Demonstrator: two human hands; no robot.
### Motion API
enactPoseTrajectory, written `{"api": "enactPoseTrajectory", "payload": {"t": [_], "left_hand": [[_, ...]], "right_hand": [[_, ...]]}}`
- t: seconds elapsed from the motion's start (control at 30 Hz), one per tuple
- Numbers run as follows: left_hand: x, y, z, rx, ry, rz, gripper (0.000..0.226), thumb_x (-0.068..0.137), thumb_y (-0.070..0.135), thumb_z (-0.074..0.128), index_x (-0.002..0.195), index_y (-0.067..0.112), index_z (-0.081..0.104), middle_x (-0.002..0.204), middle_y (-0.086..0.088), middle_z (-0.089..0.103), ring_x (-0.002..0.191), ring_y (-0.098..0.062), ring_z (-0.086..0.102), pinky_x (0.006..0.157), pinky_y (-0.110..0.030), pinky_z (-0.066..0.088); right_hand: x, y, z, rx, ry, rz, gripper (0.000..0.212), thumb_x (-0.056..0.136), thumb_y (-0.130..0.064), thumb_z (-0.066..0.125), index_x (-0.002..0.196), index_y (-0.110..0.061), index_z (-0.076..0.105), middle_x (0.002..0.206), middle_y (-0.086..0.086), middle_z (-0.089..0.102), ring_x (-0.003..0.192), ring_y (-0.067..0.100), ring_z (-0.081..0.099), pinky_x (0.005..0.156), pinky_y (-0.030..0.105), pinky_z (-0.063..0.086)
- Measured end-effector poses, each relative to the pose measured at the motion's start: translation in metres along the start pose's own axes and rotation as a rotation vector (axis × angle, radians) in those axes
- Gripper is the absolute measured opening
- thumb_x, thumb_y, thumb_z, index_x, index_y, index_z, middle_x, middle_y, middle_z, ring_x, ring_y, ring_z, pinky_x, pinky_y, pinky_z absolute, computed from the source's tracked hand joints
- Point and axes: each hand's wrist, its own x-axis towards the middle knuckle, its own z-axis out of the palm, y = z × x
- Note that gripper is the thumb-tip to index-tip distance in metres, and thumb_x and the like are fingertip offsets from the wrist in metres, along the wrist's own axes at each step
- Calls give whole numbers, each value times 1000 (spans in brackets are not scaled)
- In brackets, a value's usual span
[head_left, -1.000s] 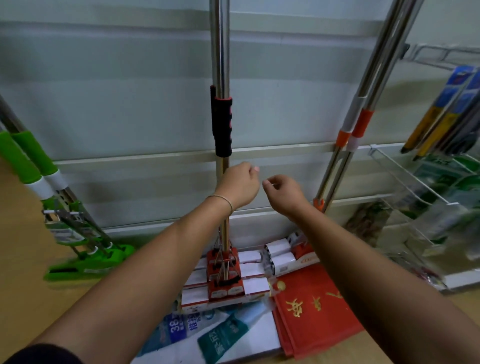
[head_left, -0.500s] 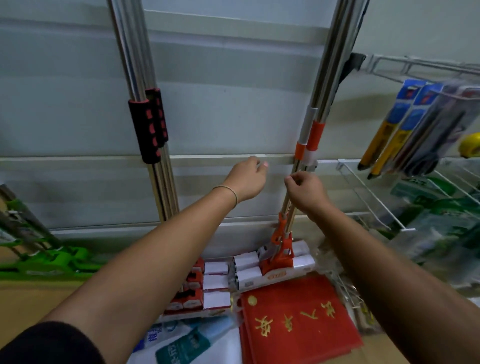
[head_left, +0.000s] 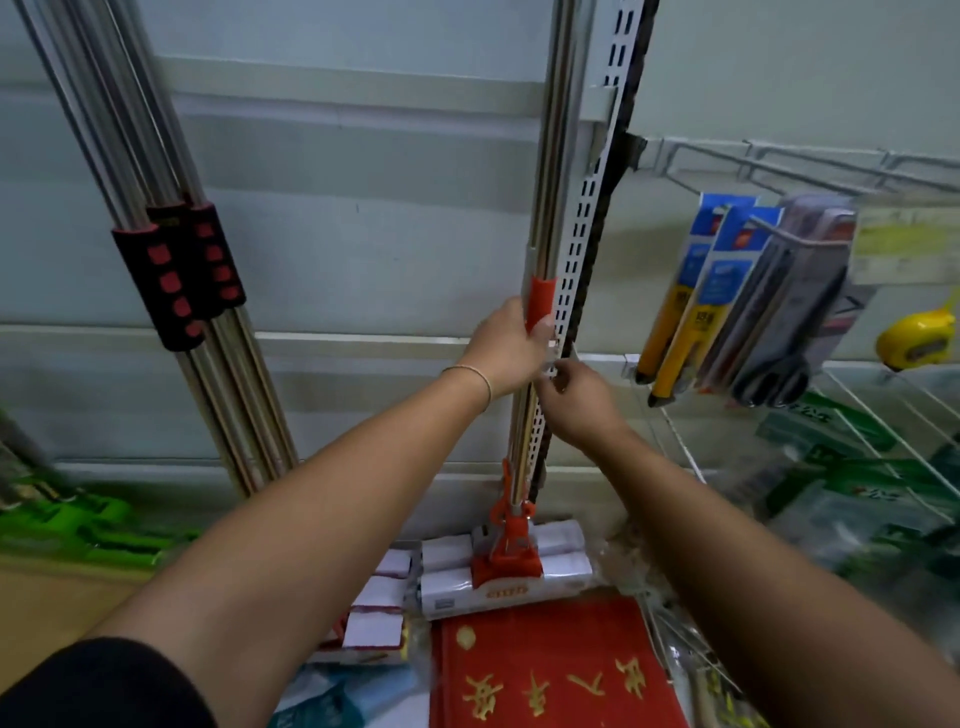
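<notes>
Gripping mop pole (head_left: 542, 297): L hand (head_left: 506, 345), arm extended; R hand (head_left: 576, 402) below, grip unclear.

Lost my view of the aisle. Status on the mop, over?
Left hand grips mop pole at orange collar. Right hand pinches just below. Slotted upright tight beside pole.

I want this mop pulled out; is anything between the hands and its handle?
Nothing for the left hand, which grips the handle. The slotted shelf post stands close beside the handle's right side, where the right hand reaches.
</notes>
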Motion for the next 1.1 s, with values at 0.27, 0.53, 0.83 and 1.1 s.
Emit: {"api": "enactPoseTrajectory", "payload": {"t": [0.27, 0.53, 0.83, 1.1], "left_hand": [[26, 14, 12, -2, 76, -69, 48, 97, 37, 54, 134, 8, 43, 127, -14, 57, 116, -31, 55, 92, -35, 43], [48, 6, 11, 74, 97, -60, 44, 96, 37, 56, 124, 3, 51, 116, -15, 62, 107, -31, 59, 79, -28, 38], [56, 1, 9, 131, 98, -28, 40, 98, 32, 54, 123, 0, 51, 116, -18, 62, 107, -32, 59, 78, -28, 39], [57, 2, 12, 161, 102, -59, 44, 97, 33, 53, 127, 1, 46, 121, -19, 62, 109, -34, 61, 82, -32, 44]], "right_hand": [[19, -7, -4, 73, -80, 1, 40, 99, -41, 48, 130, -17, 49, 126, 9, 60, 111, 27, 59, 86, 40, 52], [34, -3, 10, 26, -110, -36, 31, 103, -35, 39, 124, -16, 52, 104, 2, 55, 97, 22, 54, 77, 32, 41], [45, 0, 22, 33, -77, -55, 25, 102, -30, 42, 118, -16, 55, 112, 10, 63, 104, 29, 59, 82, 37, 48], [44, 9, 28, 85, -114, -128, 33, 102, -34, 39, 128, -14, 47, 120, 12, 63, 111, 32, 58, 81, 31, 40]]}}
